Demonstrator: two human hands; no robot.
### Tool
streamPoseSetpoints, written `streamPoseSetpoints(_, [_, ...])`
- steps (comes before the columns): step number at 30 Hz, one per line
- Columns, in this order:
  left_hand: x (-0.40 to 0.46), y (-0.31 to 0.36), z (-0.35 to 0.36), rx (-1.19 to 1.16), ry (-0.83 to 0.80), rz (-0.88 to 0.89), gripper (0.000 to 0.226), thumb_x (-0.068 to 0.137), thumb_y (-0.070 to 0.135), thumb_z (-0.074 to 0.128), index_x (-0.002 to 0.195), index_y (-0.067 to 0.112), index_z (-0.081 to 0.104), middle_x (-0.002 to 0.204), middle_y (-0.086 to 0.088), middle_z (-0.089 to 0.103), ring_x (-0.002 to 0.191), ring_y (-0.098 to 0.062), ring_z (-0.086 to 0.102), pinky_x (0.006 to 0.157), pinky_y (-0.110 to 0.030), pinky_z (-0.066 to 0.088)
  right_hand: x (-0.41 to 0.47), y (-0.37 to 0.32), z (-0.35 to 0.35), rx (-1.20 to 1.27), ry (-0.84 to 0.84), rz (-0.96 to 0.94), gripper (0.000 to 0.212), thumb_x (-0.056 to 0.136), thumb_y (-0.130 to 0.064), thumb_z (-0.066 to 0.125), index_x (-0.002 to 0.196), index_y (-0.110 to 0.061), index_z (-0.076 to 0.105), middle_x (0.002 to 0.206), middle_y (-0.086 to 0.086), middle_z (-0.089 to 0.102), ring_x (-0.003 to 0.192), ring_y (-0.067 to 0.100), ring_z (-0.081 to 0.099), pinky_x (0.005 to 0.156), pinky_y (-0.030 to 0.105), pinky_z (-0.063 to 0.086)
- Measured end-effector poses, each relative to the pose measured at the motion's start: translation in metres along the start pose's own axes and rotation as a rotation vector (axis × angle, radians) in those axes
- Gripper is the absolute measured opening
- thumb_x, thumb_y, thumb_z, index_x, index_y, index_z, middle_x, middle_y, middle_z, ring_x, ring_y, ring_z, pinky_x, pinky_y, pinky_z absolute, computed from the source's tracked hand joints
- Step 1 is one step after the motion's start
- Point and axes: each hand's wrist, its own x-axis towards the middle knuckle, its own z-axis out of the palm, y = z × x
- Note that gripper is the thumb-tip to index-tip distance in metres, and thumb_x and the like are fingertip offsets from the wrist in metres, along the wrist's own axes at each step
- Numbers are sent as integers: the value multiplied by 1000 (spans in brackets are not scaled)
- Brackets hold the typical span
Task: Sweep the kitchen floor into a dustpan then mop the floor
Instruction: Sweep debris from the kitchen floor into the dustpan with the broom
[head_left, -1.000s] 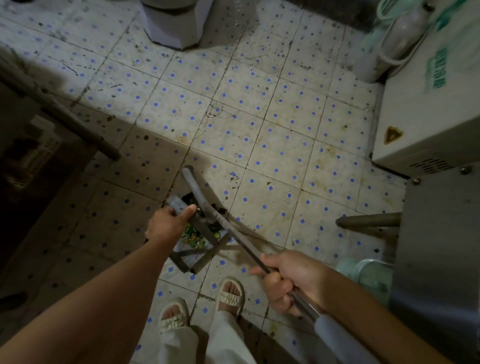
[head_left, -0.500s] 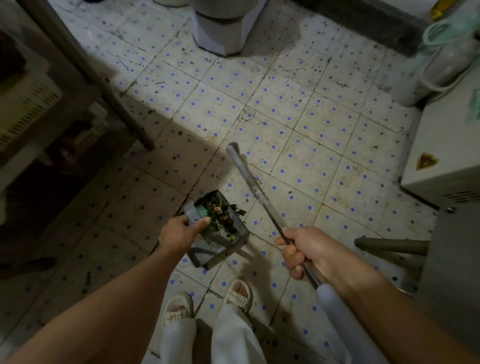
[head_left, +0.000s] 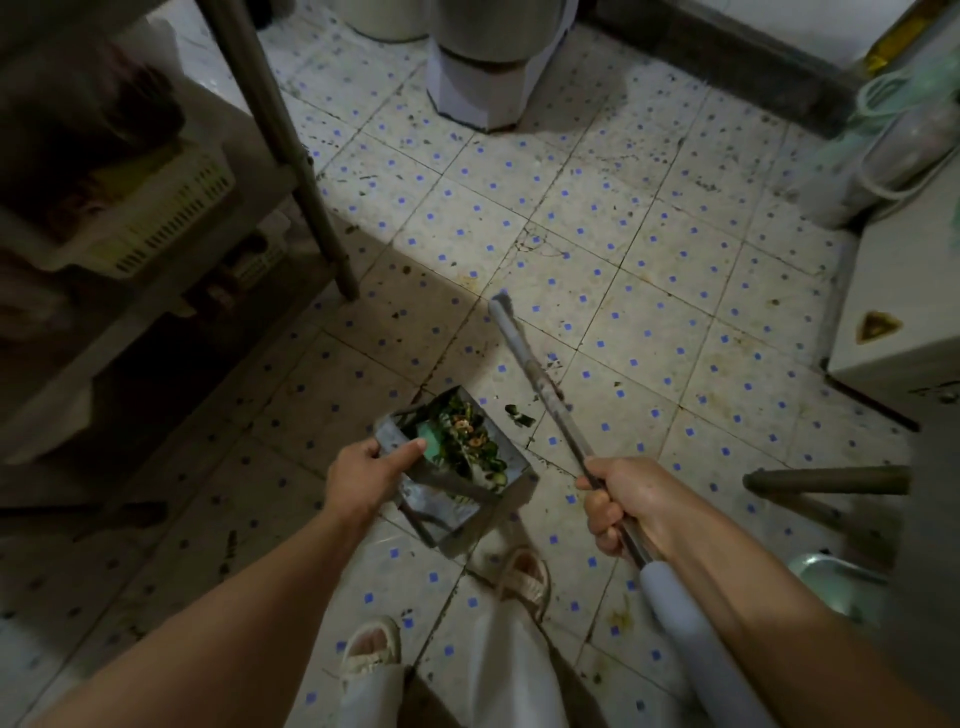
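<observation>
- Dustpan, a small metal box-shaped one, hangs above the tiled floor just in front of the person's feet, tilted, with its open mouth facing up and away.
- Inside it lies a heap of green vegetable scraps with some orange bits and a green piece near the back wall.
- Left hand grasps the dustpan at its near left edge, fingers curled round the rim and the thumb laid along the top.
- Right hand is clenched round a long metal handle, which runs up and to the left from the fist; its far end is above the floor, ahead of the dustpan and to its right.
- Below the fist the handle widens into a pale grey sleeve running along the right forearm.
- One dark green scrap lies on the floor between the dustpan and the handle.
- Floor tiles are pale with small blue squares, speckled with dark dirt.
- Sandalled feet and white trouser legs show at the bottom.
- On the left stands a metal shelf rack holding a slotted plastic basket.
- A white pedestal base stands at the top, and a white appliance with a yellow warning triangle is on the right.
</observation>
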Motion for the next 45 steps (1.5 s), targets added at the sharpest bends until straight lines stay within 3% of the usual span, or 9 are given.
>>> streamPoseSetpoints(7, [-43,-33,-76,-80,39,76,41,78,40,71,79,-1,67,69,-16,57,61,-18,49,57,-28,35,-27,55,63,-4,68,-94,32,101,-27,35,73,-13,44,43,0,32,22,8,25,31,12,25])
streamPoseSetpoints(15, [-72,-46,-92,-230,89,27,28,86,30,64,76,4,62,68,-6,56,60,-18,48,57,-27,38,-45,69,99,22,104,-151,30,100,-23,38,74,-12,46,41,-2,34,23,7,27,30,12,25])
streamPoseSetpoints(23, [-51,-46,-67,-216,108,-14,27,80,29,67,70,10,50,68,-11,41,60,-18,34,55,-31,26,-30,51,118,6,144,-167,24,100,-21,42,81,-8,47,47,2,34,22,9,26,30,13,25])
streamPoseSetpoints(29, [-42,-49,-73,-208,93,-46,23,80,28,68,74,7,61,69,-11,54,63,-20,47,59,-31,35,-9,44,114,-92,170,-151,24,99,-20,40,78,-10,48,36,1,38,22,9,29,32,15,26])
streamPoseSetpoints(34, [-50,-67,-97,-205,156,-62,25,84,28,66,75,7,57,69,-14,49,63,-20,43,57,-30,32,7,42,111,-348,168,-141,10,97,-15,44,90,-9,49,56,8,43,26,13,38,33,20,30])
streamPoseSetpoints(40, [-58,-61,-124,-225,176,-75,23,89,21,61,72,5,60,70,-7,54,63,-18,48,59,-29,38,34,15,126,-614,136,-283,30,94,-9,44,65,-15,43,24,-5,41,25,5,42,35,14,41])
streamPoseSetpoints(41, [-58,-61,-128,-224,182,-75,22,89,21,61,71,8,60,70,-6,54,64,-17,48,59,-28,37,42,7,132,-749,152,-287,25,94,-10,47,70,-14,49,30,-4,50,35,6,50,45,16,49])
streamPoseSetpoints(43, [-55,-66,-134,-203,196,-71,23,88,22,63,68,10,60,69,-6,53,65,-20,48,60,-30,35,50,-5,146,-1061,235,-349,12,92,-9,54,98,-3,61,79,10,72,68,13,62,66,22,52])
streamPoseSetpoints(45, [-51,-71,-139,-175,225,-68,26,85,23,65,63,11,58,64,-6,50,63,-21,45,61,-31,32,68,-7,148,-1151,270,-340,34,88,-3,58,121,3,54,119,15,61,92,22,62,69,24,48])
